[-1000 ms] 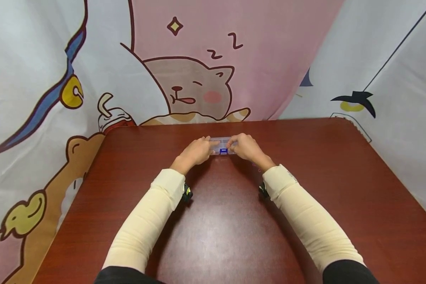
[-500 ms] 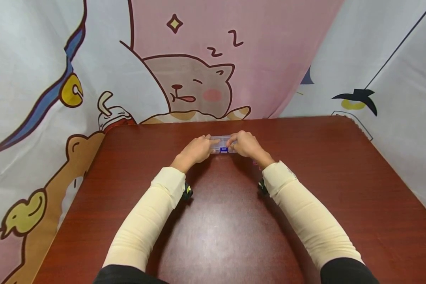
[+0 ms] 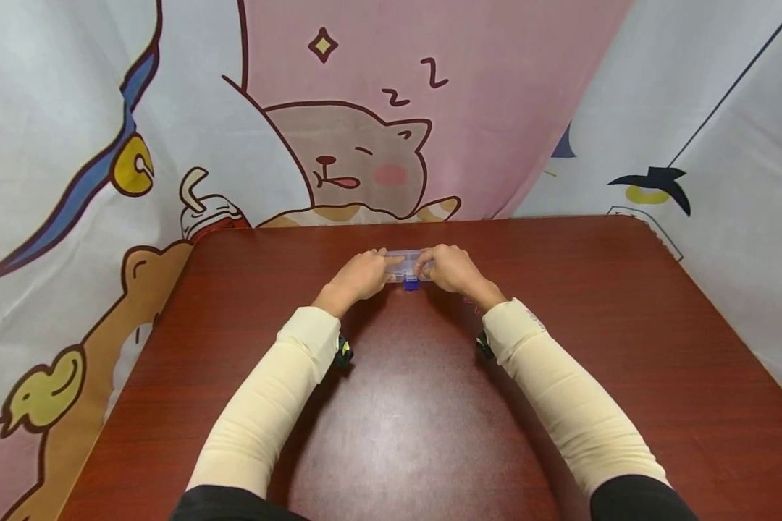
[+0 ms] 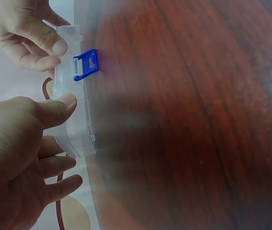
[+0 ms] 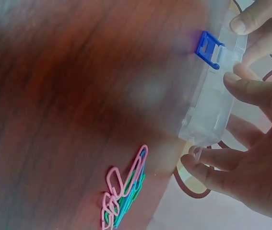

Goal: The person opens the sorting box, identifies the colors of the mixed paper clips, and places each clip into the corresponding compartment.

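Note:
A small clear plastic box sits near the far edge of the table, held by both hands. Its blue latch is flipped outward from the front side, as the left wrist view shows. My left hand grips the box's left end, thumb on the front and fingers round the end and top. At the other end my right hand holds it likewise, its thumb on the front near the latch. The lid looks closed; what lies inside cannot be made out.
Several joined pink, green and blue paper clips lie on the table to the right of the box, mostly hidden under my right wrist in the head view. The brown wooden table meets a printed cloth at its far edge.
The blue latch, earlier flat against the box front, now sticks out toward me. Both hands have kept nearly the same place on the box.

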### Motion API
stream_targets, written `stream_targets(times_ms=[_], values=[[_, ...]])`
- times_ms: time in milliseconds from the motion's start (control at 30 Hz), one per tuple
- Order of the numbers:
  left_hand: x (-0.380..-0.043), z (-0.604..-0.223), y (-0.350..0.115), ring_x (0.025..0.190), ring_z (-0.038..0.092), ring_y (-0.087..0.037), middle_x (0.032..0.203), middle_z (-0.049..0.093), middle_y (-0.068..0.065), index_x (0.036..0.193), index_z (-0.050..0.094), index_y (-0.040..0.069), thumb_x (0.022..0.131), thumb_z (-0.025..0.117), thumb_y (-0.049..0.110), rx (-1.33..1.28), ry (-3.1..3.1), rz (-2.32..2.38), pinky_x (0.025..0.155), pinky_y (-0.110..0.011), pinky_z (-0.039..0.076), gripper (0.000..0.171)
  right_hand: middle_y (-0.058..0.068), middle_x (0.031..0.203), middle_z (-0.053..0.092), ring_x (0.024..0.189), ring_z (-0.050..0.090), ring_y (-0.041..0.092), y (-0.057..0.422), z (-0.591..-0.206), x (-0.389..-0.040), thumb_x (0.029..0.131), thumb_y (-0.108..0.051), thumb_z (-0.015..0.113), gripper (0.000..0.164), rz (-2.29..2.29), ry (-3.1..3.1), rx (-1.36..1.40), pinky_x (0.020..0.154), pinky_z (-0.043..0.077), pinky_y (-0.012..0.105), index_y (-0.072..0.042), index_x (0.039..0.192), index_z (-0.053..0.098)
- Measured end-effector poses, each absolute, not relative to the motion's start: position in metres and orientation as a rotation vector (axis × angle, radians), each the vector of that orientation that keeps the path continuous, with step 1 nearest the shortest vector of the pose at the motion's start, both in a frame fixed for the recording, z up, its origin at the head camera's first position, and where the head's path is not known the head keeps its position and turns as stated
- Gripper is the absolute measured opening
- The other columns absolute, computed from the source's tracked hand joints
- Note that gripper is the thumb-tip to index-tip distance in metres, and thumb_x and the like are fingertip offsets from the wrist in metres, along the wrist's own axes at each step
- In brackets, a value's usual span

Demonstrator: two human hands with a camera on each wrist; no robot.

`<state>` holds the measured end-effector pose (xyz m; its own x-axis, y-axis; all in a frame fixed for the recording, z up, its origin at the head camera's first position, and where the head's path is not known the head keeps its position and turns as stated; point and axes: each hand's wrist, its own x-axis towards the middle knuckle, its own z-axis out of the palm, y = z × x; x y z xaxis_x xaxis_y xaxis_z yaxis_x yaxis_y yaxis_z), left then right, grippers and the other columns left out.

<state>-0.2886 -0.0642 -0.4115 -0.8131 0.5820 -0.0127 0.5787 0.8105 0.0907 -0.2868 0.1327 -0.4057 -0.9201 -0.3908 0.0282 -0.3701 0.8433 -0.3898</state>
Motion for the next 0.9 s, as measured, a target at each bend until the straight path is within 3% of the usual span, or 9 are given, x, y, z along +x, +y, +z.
stream_targets(times_ms=[100, 167, 367, 533, 900], values=[[-0.288, -0.411, -0.064, 0.113, 0.049, -0.031, 0.129, 0.047, -0.019, 0.134, 0.048, 0.023, 0.090, 0.057, 0.025, 0.938, 2.955, 0.130, 0.090, -0.040, 0.040, 0.045, 0.001, 0.100, 0.063, 0.081, 0.055, 0.025, 0.133, -0.407, -0.287, 0.079, -0.016, 0.067, 0.012, -0.642, 2.968, -0.567, 0.072, 0.041, 0.044, -0.023, 0.088, 0.066], [-0.288, -0.411, -0.063, 0.113, 0.049, -0.031, 0.130, 0.047, -0.020, 0.133, 0.049, 0.023, 0.090, 0.058, 0.025, 0.935, 2.960, 0.133, 0.090, -0.040, 0.040, 0.044, 0.003, 0.100, 0.063, 0.083, 0.055, 0.026, 0.134, -0.406, -0.287, 0.078, -0.018, 0.070, 0.022, -0.644, 2.963, -0.542, 0.073, 0.040, 0.046, -0.023, 0.099, 0.064], [-0.287, -0.411, -0.063, 0.108, 0.052, -0.032, 0.128, 0.048, -0.021, 0.132, 0.050, 0.024, 0.088, 0.061, 0.026, 0.955, 2.981, 0.123, 0.087, -0.041, 0.042, 0.046, 0.009, 0.128, 0.051, 0.105, 0.050, 0.032, 0.138, -0.402, -0.291, 0.076, -0.027, 0.072, 0.061, -0.501, 2.952, -0.574, 0.085, 0.037, 0.049, -0.019, 0.132, 0.049], [-0.286, -0.412, -0.063, 0.103, 0.055, -0.030, 0.125, 0.050, -0.020, 0.131, 0.052, 0.024, 0.086, 0.064, 0.026, 0.975, 3.012, 0.100, 0.084, -0.040, 0.044, 0.047, 0.011, 0.132, 0.046, 0.111, 0.048, 0.034, 0.141, -0.400, -0.291, 0.076, -0.038, 0.072, 0.063, -0.424, 2.935, -0.563, 0.090, 0.035, 0.048, -0.015, 0.131, 0.051], [-0.284, -0.422, -0.063, 0.099, 0.056, -0.027, 0.118, 0.055, -0.015, 0.129, 0.054, 0.025, 0.083, 0.066, 0.029, 1.005, 3.082, 0.085, 0.081, -0.038, 0.045, 0.047, 0.014, 0.130, 0.047, 0.108, 0.049, 0.036, 0.141, -0.406, -0.289, 0.075, -0.039, 0.073, 0.059, -0.395, 2.943, -0.589, 0.089, 0.037, 0.047, -0.014, 0.126, 0.056]])
